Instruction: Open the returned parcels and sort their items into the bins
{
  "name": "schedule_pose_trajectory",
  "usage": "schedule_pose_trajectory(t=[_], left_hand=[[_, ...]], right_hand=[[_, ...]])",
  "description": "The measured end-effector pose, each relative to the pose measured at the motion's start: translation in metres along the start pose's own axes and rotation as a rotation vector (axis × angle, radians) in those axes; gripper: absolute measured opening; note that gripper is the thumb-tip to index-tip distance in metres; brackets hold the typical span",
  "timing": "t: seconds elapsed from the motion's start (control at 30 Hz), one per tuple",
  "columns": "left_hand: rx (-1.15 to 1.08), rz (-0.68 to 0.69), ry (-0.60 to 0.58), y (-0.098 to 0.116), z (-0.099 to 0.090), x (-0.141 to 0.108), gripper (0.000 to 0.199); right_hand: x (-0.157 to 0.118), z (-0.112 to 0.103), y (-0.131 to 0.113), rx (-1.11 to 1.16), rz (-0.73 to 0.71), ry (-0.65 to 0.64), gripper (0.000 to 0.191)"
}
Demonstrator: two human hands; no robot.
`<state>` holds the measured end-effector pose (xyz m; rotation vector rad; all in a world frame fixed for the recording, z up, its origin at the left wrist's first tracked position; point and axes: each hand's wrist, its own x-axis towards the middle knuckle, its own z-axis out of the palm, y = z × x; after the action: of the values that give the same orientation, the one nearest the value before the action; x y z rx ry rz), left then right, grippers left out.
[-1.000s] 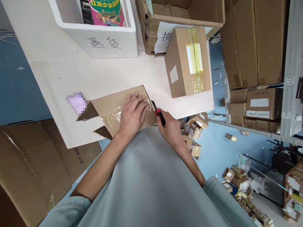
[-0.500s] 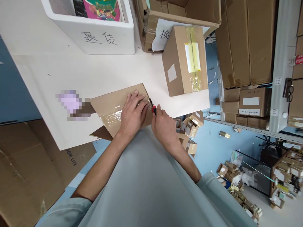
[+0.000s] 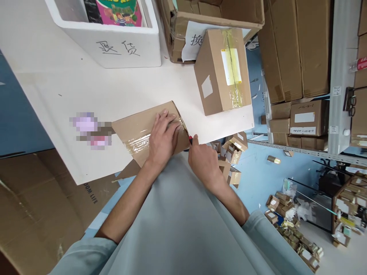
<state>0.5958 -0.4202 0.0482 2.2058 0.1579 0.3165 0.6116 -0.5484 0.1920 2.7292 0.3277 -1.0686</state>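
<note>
A brown cardboard box [image 3: 137, 126] with clear tape across it lies at the table's near edge, one flap jutting out at its lower left. Flat on its top rests my left hand [image 3: 163, 133], fingers stretched out and pressing the cardboard. My right hand [image 3: 203, 160] is closed around a utility knife [image 3: 190, 139], of which only a little red and black shows. The knife is at the box's right edge; its blade is hidden from view.
Behind stand a white foam bin [image 3: 129, 47] holding books, an open carton [image 3: 183, 23] and a taped box [image 3: 220, 72]. Left on the white table [image 3: 57, 133] is a blurred-out item. Small boxes [image 3: 235, 152] lie on the floor at right, near loaded shelving [image 3: 340, 110].
My right hand has drawn the knife toward me along the box's right edge. My left hand stays on the box. The view has shifted slightly.
</note>
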Motion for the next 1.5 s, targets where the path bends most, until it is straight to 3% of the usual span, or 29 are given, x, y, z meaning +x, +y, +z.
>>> schedule_pose_trajectory(t=[0.4, 0.63, 0.77, 1.1, 1.33, 1.5], left_hand=[[-0.003, 0.004, -0.032, -0.001, -0.003, 0.001, 0.028], [0.042, 0.021, -0.019, 0.000, -0.003, 0.001, 0.033], [0.047, 0.019, -0.012, 0.000, -0.002, 0.001, 0.033], [0.051, 0.001, -0.023, 0.005, -0.005, -0.001, 0.033], [0.050, 0.015, -0.034, 0.006, -0.001, -0.010, 0.031], [0.055, 0.002, -0.047, 0.007, -0.001, -0.011, 0.030]], right_hand=[[0.015, -0.001, -0.002, 0.113, -0.052, 0.087, 0.059], [0.002, 0.016, 0.001, 0.034, 0.003, 0.050, 0.061], [0.001, 0.015, 0.006, 0.071, -0.027, 0.044, 0.063], [0.032, 0.009, -0.006, 0.102, -0.085, 0.133, 0.062], [0.016, 0.011, -0.002, 0.041, -0.056, 0.090, 0.063], [0.019, 0.010, -0.004, 0.049, -0.075, 0.091, 0.061]])
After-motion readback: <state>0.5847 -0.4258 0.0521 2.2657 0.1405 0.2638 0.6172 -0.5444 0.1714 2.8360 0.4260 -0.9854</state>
